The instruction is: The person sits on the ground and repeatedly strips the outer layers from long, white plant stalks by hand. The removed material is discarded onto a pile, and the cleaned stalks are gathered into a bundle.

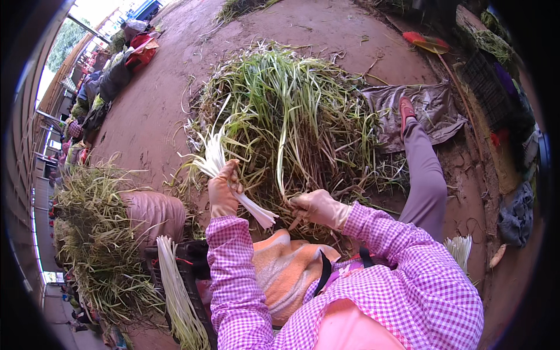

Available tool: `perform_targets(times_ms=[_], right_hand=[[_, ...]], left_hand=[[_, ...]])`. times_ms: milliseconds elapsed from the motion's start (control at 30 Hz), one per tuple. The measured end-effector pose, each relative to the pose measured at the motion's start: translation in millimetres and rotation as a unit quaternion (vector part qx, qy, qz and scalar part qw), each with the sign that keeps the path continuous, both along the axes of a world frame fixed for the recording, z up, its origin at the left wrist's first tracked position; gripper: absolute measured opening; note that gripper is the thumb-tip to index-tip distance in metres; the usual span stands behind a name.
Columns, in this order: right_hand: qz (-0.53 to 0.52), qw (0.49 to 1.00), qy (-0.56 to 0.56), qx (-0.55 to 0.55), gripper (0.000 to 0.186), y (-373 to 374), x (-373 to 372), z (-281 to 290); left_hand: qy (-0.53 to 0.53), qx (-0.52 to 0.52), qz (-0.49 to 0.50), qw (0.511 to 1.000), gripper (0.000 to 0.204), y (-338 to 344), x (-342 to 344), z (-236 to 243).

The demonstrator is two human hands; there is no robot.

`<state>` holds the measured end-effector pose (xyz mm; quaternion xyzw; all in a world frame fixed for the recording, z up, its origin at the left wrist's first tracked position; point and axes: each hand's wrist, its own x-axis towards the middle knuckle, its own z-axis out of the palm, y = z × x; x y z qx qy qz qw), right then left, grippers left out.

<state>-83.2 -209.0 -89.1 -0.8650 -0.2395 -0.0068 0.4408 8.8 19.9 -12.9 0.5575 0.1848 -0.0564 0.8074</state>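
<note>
In the head view my left hand (224,186), in a pale rubber glove, is closed round a bundle of trimmed white stalks (257,211) with pale leafy tops. My gloved right hand (310,207), right of it, is closed on the lower end of a long leafy stalk (282,166); its exact fingertips are hard to make out. Both hands are at the near edge of a large heap of loose green and brown leafy stalks (274,93). An orange and white striped cloth (279,271) lies across my lap below them.
A dark crate (153,262) with long pale stalks (181,291) is at left, beside leafy piles (99,245) and a pink sack (154,210). My right leg (423,169) extends toward a plastic sheet (426,111). Crates (484,87), a broom (423,44) and another pale bundle (459,251) are at right.
</note>
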Motion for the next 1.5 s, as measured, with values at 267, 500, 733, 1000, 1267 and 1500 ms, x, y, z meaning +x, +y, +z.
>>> perform_targets(times_ms=[267, 500, 733, 1000, 1267, 1500], right_hand=[[-0.054, 0.972, 0.208, 0.092, 0.027, 4.4, 11.2, -5.9], [-0.021, 0.985, 0.124, 0.117, 0.025, -4.4, 25.8, -28.2], [-0.042, 0.987, 0.073, 0.134, 0.024, 0.7, 18.1, -37.3], [-0.162, 0.919, 0.21, 0.292, 0.021, 1.7, 52.0, -24.6], [-0.097, 0.831, 0.331, 0.436, 0.012, 23.5, 88.0, -27.4], [-0.161, 0.938, 0.297, 0.078, 0.01, 35.3, 90.6, -43.8]], left_hand=[[0.093, 0.171, 0.008, 0.981, 0.018, -4.1, 5.2, 2.2], [0.103, 0.198, -0.05, 0.974, 0.02, -28.2, 0.5, -16.6], [0.101, 0.134, -0.107, 0.98, 0.02, -43.9, -3.0, -43.9], [0.102, 0.13, -0.122, 0.979, 0.022, -45.6, -1.3, -51.0], [0.104, 0.116, -0.11, 0.982, 0.02, -52.0, -5.1, -59.6], [0.081, 0.15, -0.035, 0.985, 0.008, -59.1, 1.3, -81.2]])
